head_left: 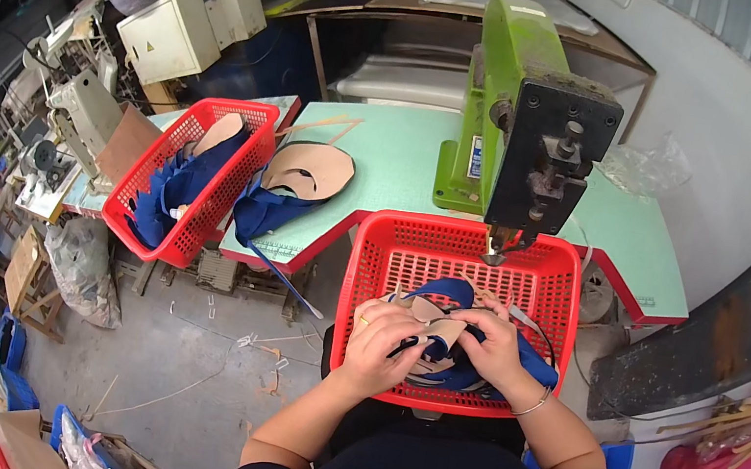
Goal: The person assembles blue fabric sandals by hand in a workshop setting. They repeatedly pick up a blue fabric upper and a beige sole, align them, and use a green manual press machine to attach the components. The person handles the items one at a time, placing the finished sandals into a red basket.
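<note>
Over a red plastic basket [568, 297], both my hands grip one flexible beige piece [445, 332] with dark blue edging, which looks like a cut shoe part. My left hand [381, 340] pinches it from the left, a ring on one finger. From the right, my right hand [489, 351] has its fingers closed on the same piece; a bracelet circles that wrist. Beneath them in the basket lie more blue strips [457, 294] and beige parts, partly hidden by my hands. Just past my hands, the head of a green and black press-like machine [566, 137] hangs over the basket's far side.
A pale green worktable [392, 133] with red edges carries the machine. On its left sit a second red basket [259, 131] of blue pieces and a loose beige and blue part [326, 172]. A bulging sack [86, 271] stands on the floor; a dark curved beam [706, 340] is at right.
</note>
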### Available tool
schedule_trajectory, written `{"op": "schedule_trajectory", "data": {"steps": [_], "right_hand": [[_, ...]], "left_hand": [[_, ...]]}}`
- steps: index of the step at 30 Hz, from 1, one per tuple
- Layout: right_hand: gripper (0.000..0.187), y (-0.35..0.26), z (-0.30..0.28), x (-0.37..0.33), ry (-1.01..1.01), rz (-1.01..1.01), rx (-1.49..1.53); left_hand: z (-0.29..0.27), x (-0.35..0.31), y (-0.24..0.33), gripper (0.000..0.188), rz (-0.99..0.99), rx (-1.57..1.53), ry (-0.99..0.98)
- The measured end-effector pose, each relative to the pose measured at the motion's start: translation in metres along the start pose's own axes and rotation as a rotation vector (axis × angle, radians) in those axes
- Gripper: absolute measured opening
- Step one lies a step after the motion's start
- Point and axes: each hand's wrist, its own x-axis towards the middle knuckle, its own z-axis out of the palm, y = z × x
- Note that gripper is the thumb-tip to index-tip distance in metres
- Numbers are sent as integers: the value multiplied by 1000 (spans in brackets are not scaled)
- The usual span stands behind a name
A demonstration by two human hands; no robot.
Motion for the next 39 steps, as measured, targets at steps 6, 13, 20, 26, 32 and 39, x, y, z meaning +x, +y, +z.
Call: {"op": "schedule_trajectory", "data": {"steps": [6, 13, 20, 26, 32, 39], "right_hand": [[23, 3, 0, -1, 48, -37, -31], [23, -3, -11, 4, 107, -62, -69], [22, -6, -15, 3, 109, -122, -126], [17, -23, -33, 7, 21, -87, -200], [15, -28, -57, 18, 23, -96, -275], [13, -20, -91, 43, 75, 27, -226]], "left_hand": [[3, 2, -1, 34, 6, -35, 6], [7, -5, -4, 29, 47, -31, -59], [5, -9, -8, 22, 88, 29, -109], [11, -10, -14, 22, -327, -250, -124], [27, 14, -21, 16, -481, -381, -319], [65, 55, -18, 15, -326, -269, -144]]}}
